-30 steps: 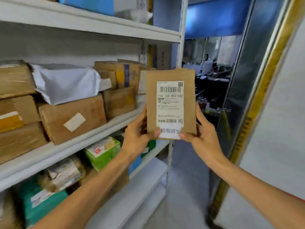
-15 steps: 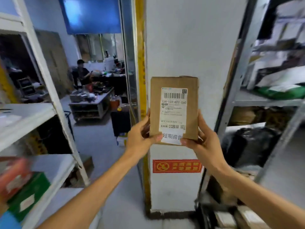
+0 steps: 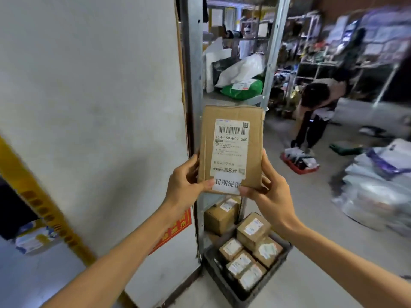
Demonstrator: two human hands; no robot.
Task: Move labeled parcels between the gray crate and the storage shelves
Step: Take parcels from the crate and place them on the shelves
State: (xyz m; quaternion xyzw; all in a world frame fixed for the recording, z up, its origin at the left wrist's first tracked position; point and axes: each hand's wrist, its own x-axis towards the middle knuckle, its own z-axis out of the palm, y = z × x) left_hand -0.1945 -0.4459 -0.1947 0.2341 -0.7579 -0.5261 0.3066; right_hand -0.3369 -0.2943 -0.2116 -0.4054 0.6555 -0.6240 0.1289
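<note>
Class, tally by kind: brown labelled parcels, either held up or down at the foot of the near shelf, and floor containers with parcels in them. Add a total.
Brown labelled parcels: 7 (held parcel 1, in the gray crate 5, parcel behind the crate 1)
Floor containers: 2 (gray crate, red basket)
Total: 9

There is one left hand (image 3: 184, 185) and one right hand (image 3: 271, 192), so two hands, and one brown parcel (image 3: 255, 156) with two white labels (image 3: 231, 147) on it. One gray crate (image 3: 219, 274) has five small boxes (image 3: 253, 230) in it, and one more box (image 3: 222, 213) sits just behind it. There is also one red basket (image 3: 299, 167), one green bag (image 3: 242, 91) and one other person (image 3: 318, 107)
</note>
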